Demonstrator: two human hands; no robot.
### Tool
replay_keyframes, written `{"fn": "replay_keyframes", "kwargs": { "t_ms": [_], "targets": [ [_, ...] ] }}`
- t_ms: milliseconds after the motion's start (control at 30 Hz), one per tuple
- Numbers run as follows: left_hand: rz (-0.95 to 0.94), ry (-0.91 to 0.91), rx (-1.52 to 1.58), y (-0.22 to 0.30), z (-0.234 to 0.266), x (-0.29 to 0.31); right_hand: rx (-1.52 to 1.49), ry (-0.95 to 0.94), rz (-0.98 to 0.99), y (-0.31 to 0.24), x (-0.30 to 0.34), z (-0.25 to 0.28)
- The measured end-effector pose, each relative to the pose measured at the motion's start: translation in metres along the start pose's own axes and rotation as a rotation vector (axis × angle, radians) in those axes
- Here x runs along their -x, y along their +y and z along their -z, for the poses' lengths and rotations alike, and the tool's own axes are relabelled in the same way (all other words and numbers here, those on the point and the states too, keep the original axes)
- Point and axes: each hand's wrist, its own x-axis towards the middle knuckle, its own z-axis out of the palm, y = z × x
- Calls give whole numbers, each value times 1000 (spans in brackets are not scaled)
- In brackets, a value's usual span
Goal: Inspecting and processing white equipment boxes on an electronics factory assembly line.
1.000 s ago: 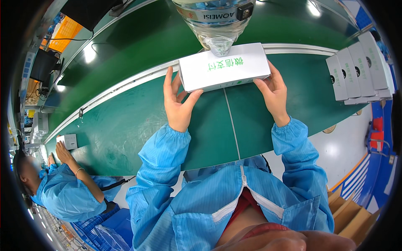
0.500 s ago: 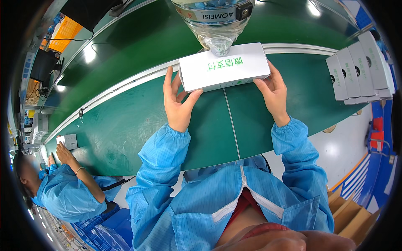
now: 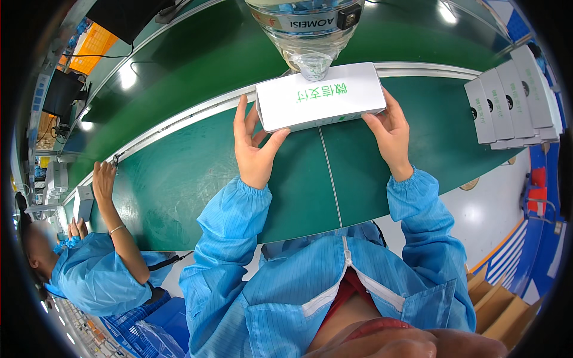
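Note:
Between my two hands is a white rectangular box (image 3: 319, 104) with green printing on top. My left hand (image 3: 255, 143) grips its left end, the thumb on the near lower edge and the fingers along the side. At the right end my right hand (image 3: 391, 131) holds it the same way, thumb in front. The box's far edge is beneath the plastic-wrapped nozzle of a round device (image 3: 310, 30) at the top; whether the two touch I cannot tell. Below the box lies the green worktable (image 3: 298, 179), crossed by a thin pale seam.
Several white boxes (image 3: 507, 107) stand stacked at the table's right end. A co-worker in blue (image 3: 101, 274) sits at the left with a raised hand (image 3: 104, 179) and a white box (image 3: 83, 203). A metal rail (image 3: 173, 128) runs along the table's far side. Brown cardboard (image 3: 501, 310) is at lower right.
My hands and the box stay almost still. The co-worker's hand has risen away from the box at the left, which now stands tilted up.

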Motion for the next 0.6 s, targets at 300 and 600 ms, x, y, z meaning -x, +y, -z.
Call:
{"fn": "replay_keyframes", "kwargs": {
  "t_ms": [300,600],
  "targets": [
    [4,1,4,1,-1,0,-3,4,-2,2,-1,0],
    [3,0,-15,-1,0,-1,3,5,-4,0,-1,0]
  ]
}}
